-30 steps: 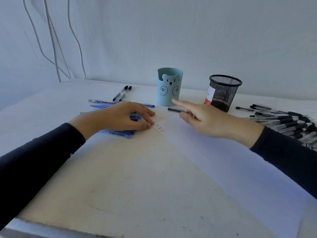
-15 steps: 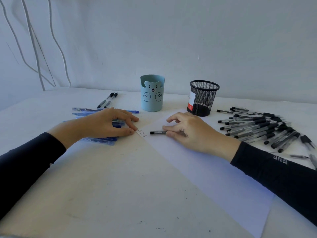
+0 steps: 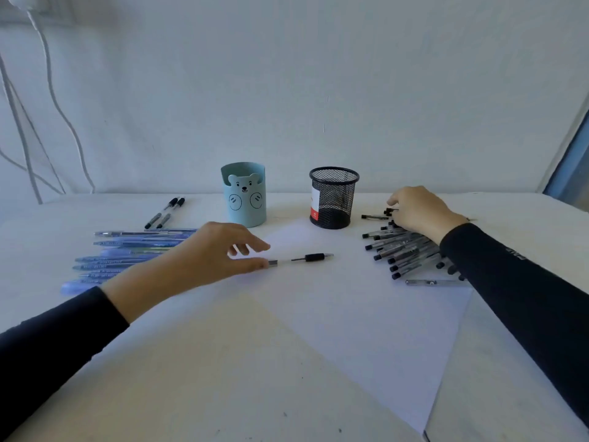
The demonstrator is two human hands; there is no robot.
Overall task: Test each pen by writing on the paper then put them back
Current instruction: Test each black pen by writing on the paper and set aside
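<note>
Lying at the left of the table [image 3: 223,362] are blue pens [image 3: 127,253], side by side. My left hand [image 3: 204,256] is just past them, fingers loose and holding nothing. My thumb tip touches the end of one black pen [image 3: 314,257] that lies flat on the paper [image 3: 366,314]. Behind it stand the bear cup [image 3: 243,199] and the mesh cup [image 3: 333,199]. My right hand [image 3: 417,212] rests on the pile of black pens [image 3: 401,250], fingers curled down. I cannot tell if it grips one.
</note>
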